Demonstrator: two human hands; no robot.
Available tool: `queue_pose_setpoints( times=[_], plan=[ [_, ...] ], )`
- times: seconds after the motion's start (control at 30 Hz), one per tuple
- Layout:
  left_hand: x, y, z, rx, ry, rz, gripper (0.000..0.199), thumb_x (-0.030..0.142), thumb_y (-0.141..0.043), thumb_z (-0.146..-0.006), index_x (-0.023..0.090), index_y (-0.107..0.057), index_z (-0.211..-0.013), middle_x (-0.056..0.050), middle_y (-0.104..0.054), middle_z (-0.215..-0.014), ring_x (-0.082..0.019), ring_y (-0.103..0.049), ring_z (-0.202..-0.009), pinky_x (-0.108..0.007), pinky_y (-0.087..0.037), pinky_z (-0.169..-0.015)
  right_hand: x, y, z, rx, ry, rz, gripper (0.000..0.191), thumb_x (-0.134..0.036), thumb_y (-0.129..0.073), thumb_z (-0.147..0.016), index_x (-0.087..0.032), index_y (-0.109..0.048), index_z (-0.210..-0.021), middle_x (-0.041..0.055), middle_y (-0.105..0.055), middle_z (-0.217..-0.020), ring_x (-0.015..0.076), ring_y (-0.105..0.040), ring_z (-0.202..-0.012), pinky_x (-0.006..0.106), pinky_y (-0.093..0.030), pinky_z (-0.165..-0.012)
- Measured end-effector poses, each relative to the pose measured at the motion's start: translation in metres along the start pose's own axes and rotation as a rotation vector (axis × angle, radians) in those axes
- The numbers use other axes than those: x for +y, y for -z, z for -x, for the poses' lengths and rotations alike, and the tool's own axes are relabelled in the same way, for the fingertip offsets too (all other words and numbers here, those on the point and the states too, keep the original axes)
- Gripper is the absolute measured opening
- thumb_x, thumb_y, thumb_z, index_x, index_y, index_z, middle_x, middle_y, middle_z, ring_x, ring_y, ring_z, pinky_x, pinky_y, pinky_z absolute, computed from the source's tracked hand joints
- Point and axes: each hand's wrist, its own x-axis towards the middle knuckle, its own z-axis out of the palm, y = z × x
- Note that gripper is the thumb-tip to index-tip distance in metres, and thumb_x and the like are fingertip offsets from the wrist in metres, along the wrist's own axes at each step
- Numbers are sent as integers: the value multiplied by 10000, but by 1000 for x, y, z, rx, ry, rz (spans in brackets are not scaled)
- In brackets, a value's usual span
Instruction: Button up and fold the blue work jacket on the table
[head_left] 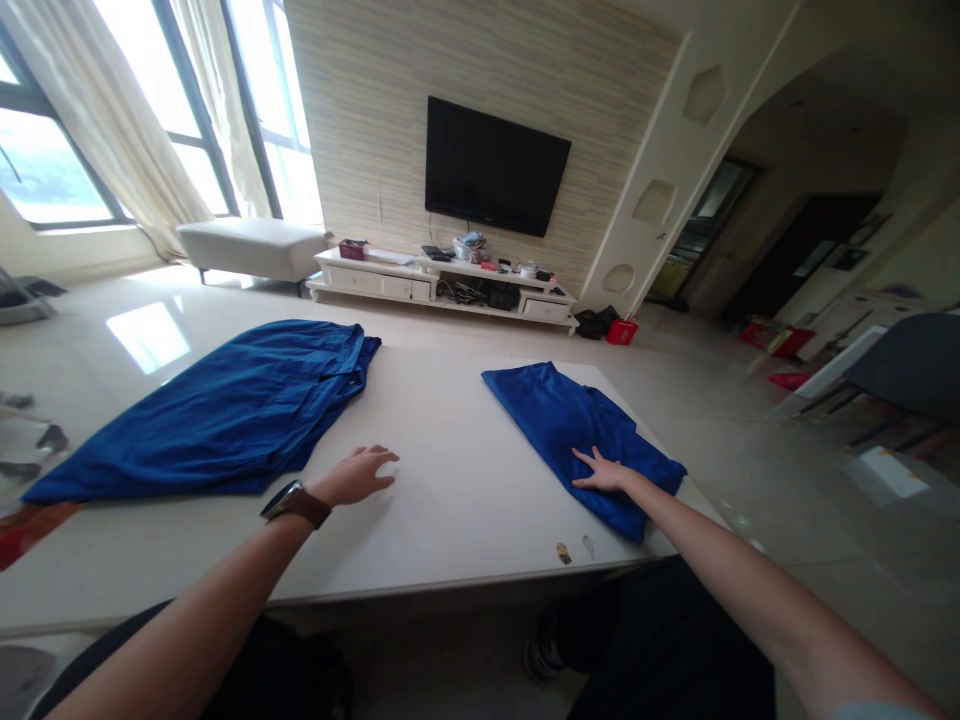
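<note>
On the left of the white table [427,480] lies a blue garment [217,410] with a waistband and a button or fastener at its right end, perhaps trousers or a skirt. A second blue garment [570,415], folded into a flat bundle, rests at the table's right side. My right hand [600,472] lies on this folded garment with its fingers spread. My left hand [358,476], with a watch on its wrist, hovers over the bare tabletop between the two garments, its fingers apart and nothing in them.
Two small stickers or marks [564,552] show near the table's front edge. A red-orange item [34,530] pokes out at the left. Beyond the table stand a low white TV cabinet [375,283], a padded bench [251,248] and, to the right, a dark chair [911,365].
</note>
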Motion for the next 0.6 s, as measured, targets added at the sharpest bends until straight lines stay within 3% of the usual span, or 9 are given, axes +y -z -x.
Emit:
queue_pose_setpoints(
  times=[0.2, 0.3, 0.4, 0.5, 0.6],
  plan=[
    [3, 3, 0, -25, 21, 28, 533, 434, -506, -881, 151, -637, -1313, -158, -627, -1337, -308, -568, -1240, -421, -381, -1120, -4, 2, -4, 80, -144, -53, 985, -795, -459, -865, -324, -49, -1626, 197, 75, -1677, 472, -176, -1501, 672, -135, -1168],
    [8, 9, 2, -31, 22, 34, 512, 422, -513, -884, 165, -641, -1307, -151, -635, -1331, -299, -575, -1231, -408, -392, -1111, -2, 3, 9, 75, -139, -81, 923, -770, -414, -902, -297, -97, -1629, 185, 11, -1684, 442, -191, -1508, 619, -198, -1180],
    [10, 13, 5, -17, 7, 30, 497, 420, -515, -889, 173, -644, -1300, -147, -635, -1332, -296, -567, -1237, -407, -386, -1113, 5, 4, 30, -11, -120, -106, 922, -765, -497, -866, -309, -209, -1614, 174, -71, -1683, 440, -298, -1472, 590, -357, -1116],
    [12, 16, 7, -10, -4, 33, 500, 426, -519, -891, 178, -637, -1309, -143, -634, -1332, -298, -568, -1234, -412, -386, -1112, 12, 2, 49, -105, -128, -109, 1054, -717, -692, -747, -380, -179, -1604, 171, -19, -1685, 490, -437, -1374, 622, -487, -961],
    [17, 18, 9, -24, -12, 31, 504, 425, -516, -893, 175, -632, -1316, -147, -641, -1319, -303, -576, -1229, -420, -391, -1110, 13, -4, 57, -67, -84, -62, 1137, -593, -797, -698, -333, -170, -1610, 200, -96, -1673, 451, -368, -1434, 551, -446, -1048]
  ],
)
